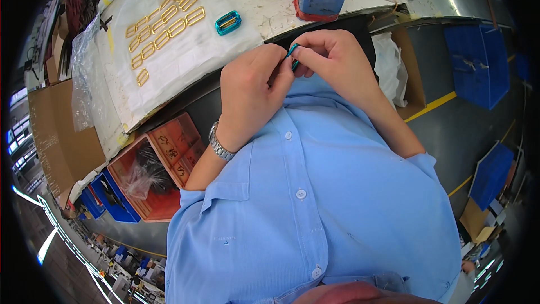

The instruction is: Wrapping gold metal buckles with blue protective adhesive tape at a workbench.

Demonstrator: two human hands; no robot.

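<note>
Above the table's near edge, my left hand (pixel 253 87) and my right hand (pixel 333 59) meet with fingertips pinched together. Between them shows a small glossy teal piece (pixel 292 50), mostly covered by the fingers, so its full shape cannot be made out. Just left of the hands, a shiny teal rectangular ring (pixel 228 14) lies on white sheeting with a gold-coloured bar showing inside it. Farther left, several gold rectangular slide buckles (pixel 162 39) are laid out in slanting rows on the same white sheeting (pixel 169 81).
A blue and red tape dispenser (pixel 320 0) stands at the far side of the hands. Below the table on the left is an orange crate (pixel 152 205) with clear plastic in it. A cardboard box (pixel 413 73) and a blue bin (pixel 478 79) are on the right.
</note>
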